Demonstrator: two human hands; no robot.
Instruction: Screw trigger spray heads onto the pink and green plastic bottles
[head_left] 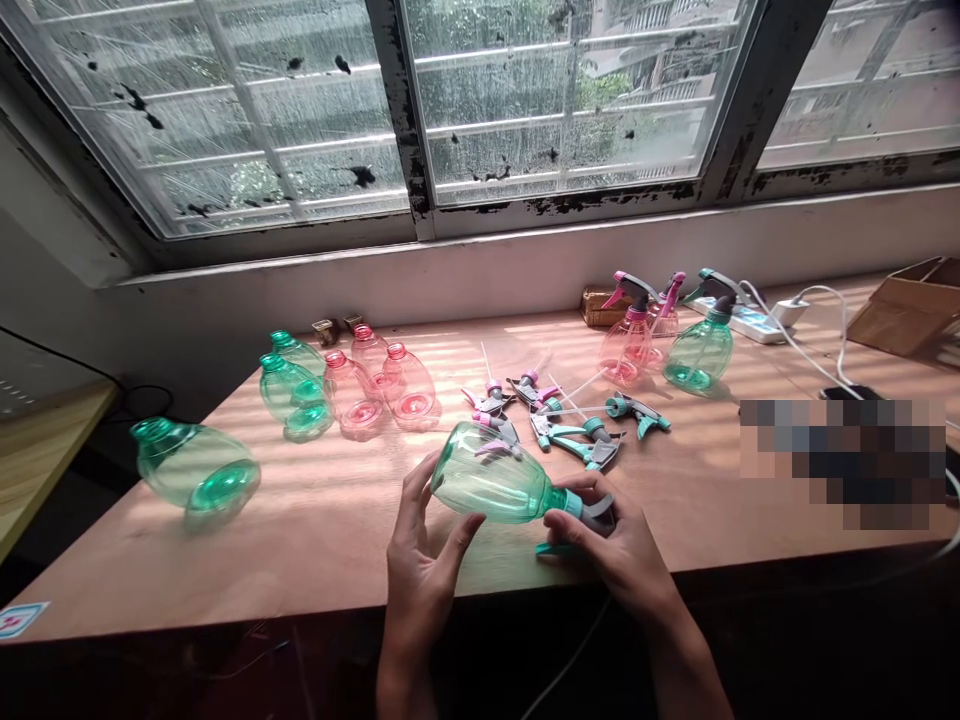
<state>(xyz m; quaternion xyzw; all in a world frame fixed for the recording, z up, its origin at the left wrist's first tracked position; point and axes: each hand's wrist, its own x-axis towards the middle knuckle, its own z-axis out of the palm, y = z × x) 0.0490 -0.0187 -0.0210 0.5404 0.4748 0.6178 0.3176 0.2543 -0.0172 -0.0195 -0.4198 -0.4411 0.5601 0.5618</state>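
Observation:
A clear green spray bottle (491,475) lies sideways in the air between my two hands, above the table's front edge. Its base points left and its grey and teal spray head (596,512) points right. My left hand (427,545) is curved around the base end, thumb below and fingers behind. Closed on the neck and collar is my right hand (619,550), with the thumb in front. A teal trigger (553,549) hangs under the right thumb. Just beyond the bottle lies a pile of loose spray heads (555,410), pink and teal, some with thin white tubes.
Headless green bottles (289,385) and pink bottles (382,390) stand at the left, one green bottle (196,468) nearer. Headed pink (626,345) and green spray bottles (699,350) stand back right, beside a power strip (739,318), cables and a cardboard box (904,310).

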